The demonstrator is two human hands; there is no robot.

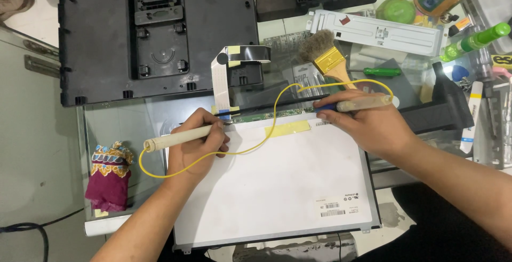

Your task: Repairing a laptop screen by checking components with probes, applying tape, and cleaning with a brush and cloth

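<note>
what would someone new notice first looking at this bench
The big white display panel lying back-up in the middle, with the left hand and right hand each pressing a pen-like probe to the circuit strip along its top edge. A thin yellow wire loops between the cream probe and the clear probe. Above left lies a black plastic back cover; a gold-banded brush sits above the right hand.
</note>
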